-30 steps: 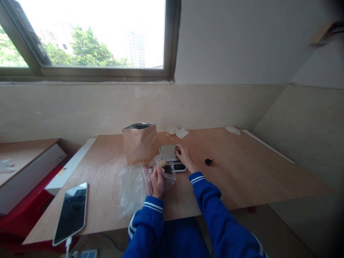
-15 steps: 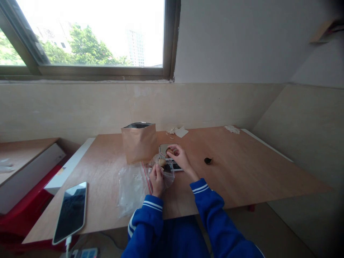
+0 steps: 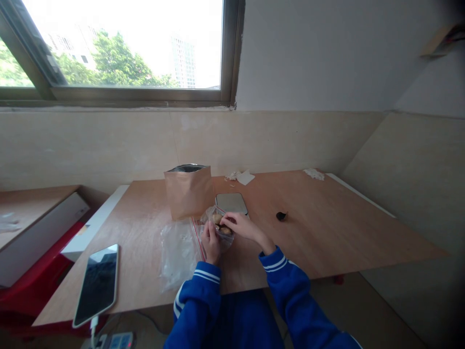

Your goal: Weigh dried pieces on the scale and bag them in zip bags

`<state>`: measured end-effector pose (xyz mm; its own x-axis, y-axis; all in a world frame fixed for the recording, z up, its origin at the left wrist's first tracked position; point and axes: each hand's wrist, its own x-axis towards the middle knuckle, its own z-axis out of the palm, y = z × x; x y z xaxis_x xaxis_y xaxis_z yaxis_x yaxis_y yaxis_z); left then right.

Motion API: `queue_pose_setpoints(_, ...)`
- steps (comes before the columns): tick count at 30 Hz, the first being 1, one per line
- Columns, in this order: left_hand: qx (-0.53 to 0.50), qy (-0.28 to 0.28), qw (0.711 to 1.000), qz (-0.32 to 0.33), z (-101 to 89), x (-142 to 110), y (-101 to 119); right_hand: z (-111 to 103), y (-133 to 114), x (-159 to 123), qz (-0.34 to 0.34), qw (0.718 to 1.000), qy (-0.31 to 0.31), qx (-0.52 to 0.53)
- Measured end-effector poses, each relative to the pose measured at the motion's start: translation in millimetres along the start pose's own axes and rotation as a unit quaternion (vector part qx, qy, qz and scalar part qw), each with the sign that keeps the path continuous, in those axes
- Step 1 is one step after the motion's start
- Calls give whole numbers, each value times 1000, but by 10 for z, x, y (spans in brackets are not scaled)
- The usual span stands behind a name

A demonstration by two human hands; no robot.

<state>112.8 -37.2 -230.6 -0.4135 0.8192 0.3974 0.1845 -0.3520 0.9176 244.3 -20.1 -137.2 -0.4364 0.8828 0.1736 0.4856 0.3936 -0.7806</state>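
My left hand [image 3: 211, 242] pinches the edge of a small clear plastic bag [image 3: 227, 240]. In the bag lie a pale rounded piece [image 3: 217, 218] and a brown piece [image 3: 225, 230] that look like dried mushrooms. My right hand [image 3: 240, 225] is at the bag's mouth, fingers bent and closed over the pieces; what they grip is hidden. Just behind the hands sits a flat scale with a metal plate [image 3: 231, 202]. A larger clear zip bag with a red strip [image 3: 179, 254] lies flat, left of my left hand.
An open brown paper pouch [image 3: 189, 194] stands upright behind the bags. One small black piece [image 3: 281, 216] lies to the right on the wooden table [image 3: 327, 232]. White scraps [image 3: 245, 178] lie near the wall. At the front left is a phone [image 3: 97, 283] with a cable plugged in.
My right hand has come down from above the scale to the bag's mouth, bringing the brown piece to the bag. The scale's plate is now uncovered. My left hand stays on the bag.
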Motion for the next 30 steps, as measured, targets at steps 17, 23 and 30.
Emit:
queue_pose_setpoints(17, -68, -10, 997, -29, -44, -55, 73, 59, -41, -260, -2, 978, 210, 5)
queue_pose_setpoints(23, -87, -20, 996, -29, -62, -36, 137, 404, 204, -493, 54, 974, 158, 151)
queue_pose_setpoints(30, -30, -97, 995, -2, -78, -53, 149, 477, 237, -414, 44, 953, 197, 226)
